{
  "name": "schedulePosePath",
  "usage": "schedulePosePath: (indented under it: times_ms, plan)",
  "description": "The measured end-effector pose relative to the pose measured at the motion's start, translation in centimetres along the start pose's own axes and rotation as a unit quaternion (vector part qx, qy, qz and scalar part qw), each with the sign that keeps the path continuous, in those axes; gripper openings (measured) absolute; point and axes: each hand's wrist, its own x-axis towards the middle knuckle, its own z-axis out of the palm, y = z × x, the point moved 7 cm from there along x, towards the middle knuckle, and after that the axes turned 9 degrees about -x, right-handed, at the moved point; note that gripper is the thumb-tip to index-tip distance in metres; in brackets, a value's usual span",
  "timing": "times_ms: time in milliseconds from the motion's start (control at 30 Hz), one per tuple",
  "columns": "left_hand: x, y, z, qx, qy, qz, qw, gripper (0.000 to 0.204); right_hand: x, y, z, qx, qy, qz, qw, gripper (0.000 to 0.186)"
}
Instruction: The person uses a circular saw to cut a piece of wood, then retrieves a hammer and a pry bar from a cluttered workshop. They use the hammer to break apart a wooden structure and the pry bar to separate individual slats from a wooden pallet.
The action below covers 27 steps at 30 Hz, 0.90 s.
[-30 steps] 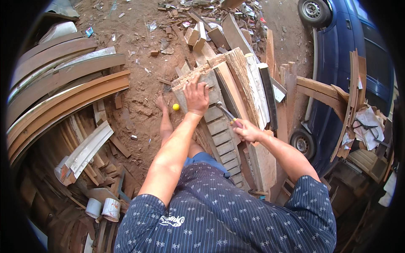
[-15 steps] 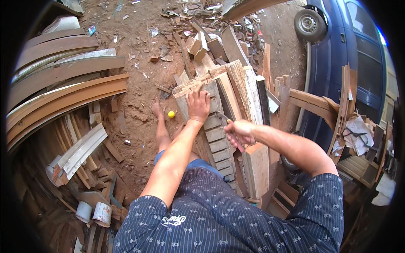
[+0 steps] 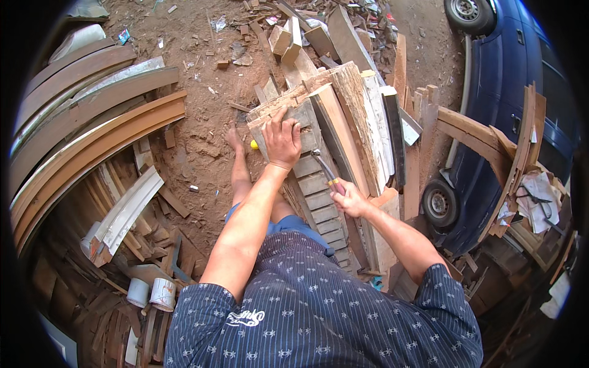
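Observation:
My left hand [image 3: 282, 140] lies on the upper end of a grey, weathered wooden piece with a row of cross slats [image 3: 320, 199], fingers stretched out over its wood. In my right hand [image 3: 352, 200] is a pair of pincers [image 3: 325, 165] with dark handles banded in yellow. The fingers wrap round the handles, and the jaws point up and left, at the slatted piece just below my left hand. Whether the jaws grip anything is too small to tell. Beside the slatted piece, to its right, lean several thick beams [image 3: 354, 132] of rough and pale wood.
Curved brown boards [image 3: 110, 138] are stacked at left, above paint-stained white cans [image 3: 163, 293]. A yellow ball [image 3: 254, 145] lies on the reddish dirt near my bare foot [image 3: 234, 138]. Wood scraps litter the far ground. A blue vehicle [image 3: 500, 110] stands at right behind propped timber [image 3: 469, 132].
My right hand has turned, so the pincers now point up along the slatted piece, more plainly in view. My left hand stays on the wood. The whole view has shifted, showing more of the vehicle.

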Motion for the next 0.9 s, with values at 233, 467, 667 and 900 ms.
schedulePosePath:
  times_ms: [233,467,667,900]
  plan:
    - [0.3,-0.3,0.5,-0.010,0.008,0.018,1.000,0.017,1.0,1.0,-1.3,-0.208,0.089,-0.016,0.974,0.030]
    - [0.2,0.5,0.3,0.012,0.024,0.021,0.999,0.017,-1.2,-8.4,1.6,0.104,-0.035,0.284,0.953,0.027]
    - [0.2,-0.1,0.0,-0.014,0.022,0.022,0.999,0.017,-1.0,-4.2,2.3,0.069,-0.022,0.186,0.980,0.020]
    - [0.0,-0.8,0.2,-0.015,0.019,0.030,0.999,0.016,1.1,0.8,-0.1,-0.255,0.140,-0.099,0.952,0.026]
